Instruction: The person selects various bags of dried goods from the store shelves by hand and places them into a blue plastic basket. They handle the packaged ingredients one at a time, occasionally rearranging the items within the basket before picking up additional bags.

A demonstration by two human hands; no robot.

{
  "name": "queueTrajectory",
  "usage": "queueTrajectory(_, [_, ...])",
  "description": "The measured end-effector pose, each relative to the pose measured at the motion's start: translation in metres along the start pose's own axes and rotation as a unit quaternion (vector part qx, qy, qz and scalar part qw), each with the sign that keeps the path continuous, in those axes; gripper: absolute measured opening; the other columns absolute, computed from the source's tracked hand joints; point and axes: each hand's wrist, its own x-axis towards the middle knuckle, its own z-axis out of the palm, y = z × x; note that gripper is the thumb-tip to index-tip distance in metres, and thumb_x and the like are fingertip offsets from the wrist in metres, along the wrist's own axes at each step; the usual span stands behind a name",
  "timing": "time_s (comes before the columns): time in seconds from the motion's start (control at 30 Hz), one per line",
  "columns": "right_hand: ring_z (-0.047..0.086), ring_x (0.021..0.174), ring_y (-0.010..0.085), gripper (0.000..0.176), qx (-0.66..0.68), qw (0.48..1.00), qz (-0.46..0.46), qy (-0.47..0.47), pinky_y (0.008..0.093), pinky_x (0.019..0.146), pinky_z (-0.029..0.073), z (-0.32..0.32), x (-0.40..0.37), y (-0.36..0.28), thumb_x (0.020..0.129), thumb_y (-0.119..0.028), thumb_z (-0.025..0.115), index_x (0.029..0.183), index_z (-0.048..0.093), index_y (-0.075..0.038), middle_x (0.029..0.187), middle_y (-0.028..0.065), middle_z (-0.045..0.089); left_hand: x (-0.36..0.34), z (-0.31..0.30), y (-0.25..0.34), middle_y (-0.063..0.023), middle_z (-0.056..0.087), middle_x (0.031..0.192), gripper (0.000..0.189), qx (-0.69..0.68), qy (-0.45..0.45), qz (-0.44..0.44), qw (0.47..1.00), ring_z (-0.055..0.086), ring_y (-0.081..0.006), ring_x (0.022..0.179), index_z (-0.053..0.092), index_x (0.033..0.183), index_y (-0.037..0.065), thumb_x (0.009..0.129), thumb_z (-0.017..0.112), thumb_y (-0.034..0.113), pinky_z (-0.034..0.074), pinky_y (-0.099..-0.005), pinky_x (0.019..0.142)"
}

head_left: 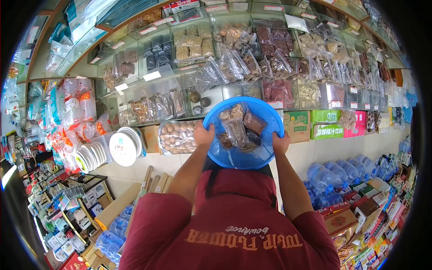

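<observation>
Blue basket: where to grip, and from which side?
The blue basket is probably best held by its rim at opposite left and right edges, both hands coming from outside. It is wide, round and open-topped, and the plastic bags inside sit away from those edges. The left hand and right hand hold it there now.

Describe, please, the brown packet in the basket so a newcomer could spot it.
By the stocked shelves, the left hand and right hand hold a round blue basket. Inside it, on the right hand's side, lies the brown packet. Its reddish contents set it apart from the paler packet to its left and the darker one nearer the person.
</observation>
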Motion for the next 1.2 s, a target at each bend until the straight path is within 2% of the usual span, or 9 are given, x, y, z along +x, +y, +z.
queueTrajectory(0.87, [0.062, 0.067, 0.0357, 0.026, 0.007, 1.0, -0.01, 0.025, 0.0418, 0.066, 0.048, 0.003, -0.002, 0.003, 0.067, -0.021, 0.067, 0.076, 0.061, 0.002, 0.071, 0.0194, 0.062, 0.0, -0.003, -0.001, -0.0228, 0.062, 0.076, 0.032, -0.015, -0.007, 0.019, 1.0, 0.061, -0.0405, 0.074, 0.054, 0.086, 0.0, 0.074, 0.063, 0.027, 0.048, -0.0481, 0.068])
queueTrajectory(0.93, [0.062, 0.067, 0.0357, 0.026, 0.006, 1.0, -0.006, 0.022, 0.042, 0.065, 0.048, 0.002, -0.003, 0.001, 0.067, -0.021, 0.067, 0.076, 0.061, 0.002, 0.071, 0.0196, 0.062, 0.002, 0.001, -0.006, -0.0217, 0.063, 0.077, 0.032, -0.002, -0.004, 0.018, 1.0, 0.062, -0.0389, 0.073, 0.058, 0.091, 0.0, 0.072, 0.065, 0.025, 0.049, -0.0455, 0.069])
queueTrajectory(1.07, [0.062, 0.067, 0.0358, 0.026, 0.001, 1.0, 0.0, 0.02, 0.0425, 0.064, 0.047, 0.002, -0.003, 0.0, 0.066, -0.021, 0.067, 0.076, 0.061, 0.002, 0.071, 0.0202, 0.062, 0.001, 0.004, -0.009, -0.0216, 0.063, 0.074, 0.031, -0.006, 0.011, 0.032, 0.999, 0.062, -0.0393, 0.071, 0.057, 0.091, 0.0, 0.072, 0.065, 0.025, 0.049, -0.0458, 0.067])
queueTrajectory(1.2, [0.062, 0.068, 0.036, 0.026, 0.002, 0.999, -0.021, 0.027, 0.0424, 0.065, 0.048, 0.004, -0.002, 0.007, 0.067, -0.021, 0.066, 0.076, 0.061, 0.002, 0.071, 0.0201, 0.062, -0.001, -0.001, -0.004, -0.0229, 0.062, 0.078, 0.034, -0.017, -0.008, 0.017, 1.0, 0.061, -0.0396, 0.075, 0.056, 0.091, -0.001, 0.073, 0.063, 0.027, 0.048, -0.0469, 0.069])
